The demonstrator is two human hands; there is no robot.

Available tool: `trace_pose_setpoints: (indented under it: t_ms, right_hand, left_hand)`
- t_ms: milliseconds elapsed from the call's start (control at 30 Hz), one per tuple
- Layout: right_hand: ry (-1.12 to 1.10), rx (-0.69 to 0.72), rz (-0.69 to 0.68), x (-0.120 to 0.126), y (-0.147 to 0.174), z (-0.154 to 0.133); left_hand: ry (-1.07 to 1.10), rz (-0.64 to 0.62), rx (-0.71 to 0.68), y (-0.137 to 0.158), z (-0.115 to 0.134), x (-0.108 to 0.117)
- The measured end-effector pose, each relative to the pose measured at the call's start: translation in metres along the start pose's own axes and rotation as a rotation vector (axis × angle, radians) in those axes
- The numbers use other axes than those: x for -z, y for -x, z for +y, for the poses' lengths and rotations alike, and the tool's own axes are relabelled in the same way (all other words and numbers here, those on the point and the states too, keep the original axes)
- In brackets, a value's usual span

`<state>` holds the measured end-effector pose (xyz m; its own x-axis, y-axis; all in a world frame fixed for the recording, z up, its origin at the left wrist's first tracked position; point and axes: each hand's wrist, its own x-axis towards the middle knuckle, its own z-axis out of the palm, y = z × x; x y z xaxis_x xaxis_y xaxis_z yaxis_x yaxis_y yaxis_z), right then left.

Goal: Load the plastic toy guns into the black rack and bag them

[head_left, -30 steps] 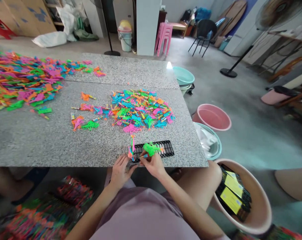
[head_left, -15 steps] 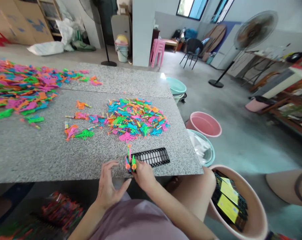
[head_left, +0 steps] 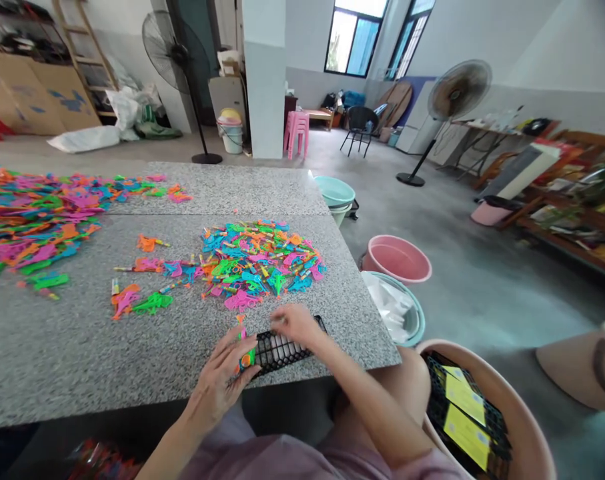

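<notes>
Toys [head_left: 245, 361] at a rack's [head_left: 277, 357] end
Left hand [head_left: 216, 379] hugs them with its fingers; right hand [head_left: 299, 325] is above, fingers too blurry to tell.

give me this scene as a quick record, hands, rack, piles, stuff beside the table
left hand: fingers around colourful plastic pieces; firmness of grip unclear
right hand: blurred, over the right part of the rack; nothing clearly visible in its grip
rack: black, gridded, on the table near its front edge; pieces at its left end
table: speckled grey top
smaller pile: mixed colours, beyond the rack
larger pile: far left
right of table: pink basin; peach tub holding yellow cards
</notes>
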<state>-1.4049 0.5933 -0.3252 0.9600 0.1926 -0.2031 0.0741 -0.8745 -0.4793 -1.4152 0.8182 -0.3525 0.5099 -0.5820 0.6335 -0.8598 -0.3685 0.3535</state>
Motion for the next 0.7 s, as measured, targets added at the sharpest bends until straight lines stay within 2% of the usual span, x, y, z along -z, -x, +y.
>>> trace_pose_setpoints:
  t_ms: [67,100,167,233,333,400,500,567,667,700]
  right_hand:
    - [0.168,-0.090,0.183,0.023,-0.038,0.020]
    - [0.287,-0.035,0.230,0.031,-0.058,0.026]
    - [0.531,0.218,0.207,0.041,-0.095,0.032]
    - [0.671,0.467,0.112,0.047,-0.122,0.034]
    - [0.695,0.604,0.043,0.054,-0.138,0.038]
    - [0.617,0.599,0.055,0.060,-0.131,0.046]
    - [0.287,0.428,0.174,0.057,-0.101,0.059]
    - [0.115,0.294,0.235,0.038,-0.074,0.059]
    - [-0.051,0.221,0.217,-0.010,-0.034,0.041]
    - [-0.203,0.185,0.213,-0.027,-0.025,0.031]
  left_hand:
    - [0.012,-0.003,-0.035,0.000,0.001,0.001]
    - [0.010,-0.010,-0.056,-0.001,0.000,0.002]
    - [-0.001,-0.043,-0.092,-0.001,-0.001,0.005]
    - [-0.007,-0.097,-0.107,-0.001,-0.002,0.009]
    - [0.003,-0.183,-0.105,0.000,-0.001,0.017]
    - [0.017,-0.225,-0.102,0.000,0.001,0.021]
    - [0.055,-0.249,-0.096,-0.001,0.003,0.024]
    - [0.078,-0.253,-0.093,-0.003,0.003,0.025]
    - [0.087,-0.258,-0.103,-0.007,0.003,0.026]
    - [0.087,-0.263,-0.106,-0.008,0.003,0.027]
